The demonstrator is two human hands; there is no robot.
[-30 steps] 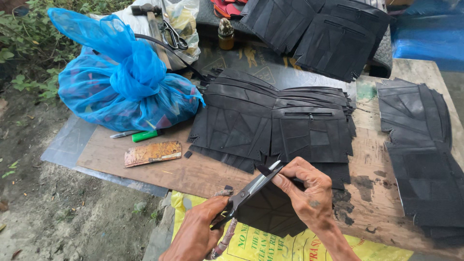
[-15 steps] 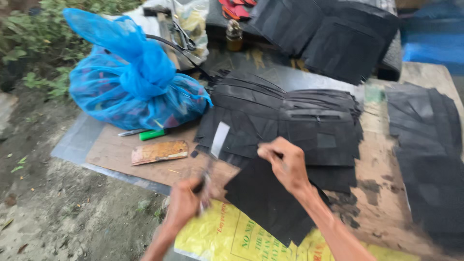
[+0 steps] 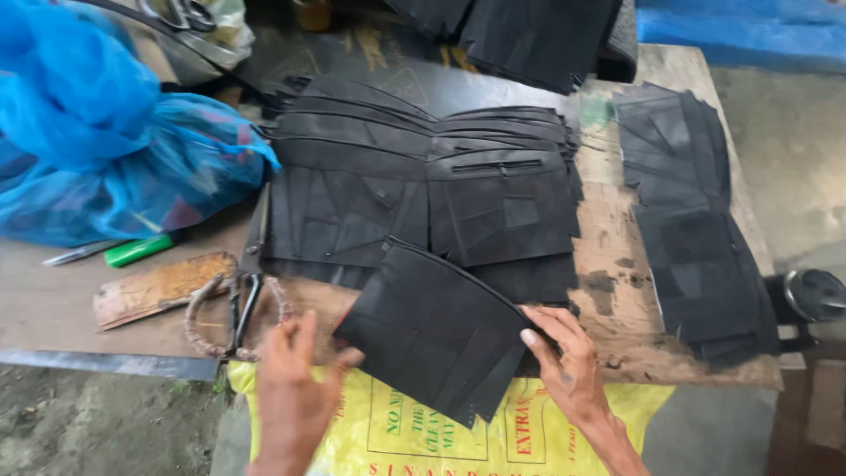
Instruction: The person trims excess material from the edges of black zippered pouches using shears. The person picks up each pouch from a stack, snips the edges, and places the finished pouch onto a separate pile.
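A black cut piece of sheet material (image 3: 432, 330) lies tilted at the near edge of the wooden board (image 3: 53, 304), overlapping the big stack of similar black pieces (image 3: 423, 185). My right hand (image 3: 568, 366) grips its right edge with the fingertips. With fingers spread, my left hand (image 3: 295, 388) has its thumb against the piece's left corner. Scissors (image 3: 242, 300) with cord-wrapped handles lie on the board just beyond my left hand, free of it.
A knotted blue plastic bag (image 3: 106, 150) fills the left. A green marker (image 3: 139, 249) and a rusty flat strip (image 3: 159, 286) lie near the scissors. Another black stack (image 3: 687, 220) sits right, more black pieces (image 3: 529, 35) behind. A yellow sack (image 3: 441, 432) hangs below the board.
My left hand has laid the scissors down on the board and let go. The cut black piece now lies flat under both hands. The camera has moved closer.
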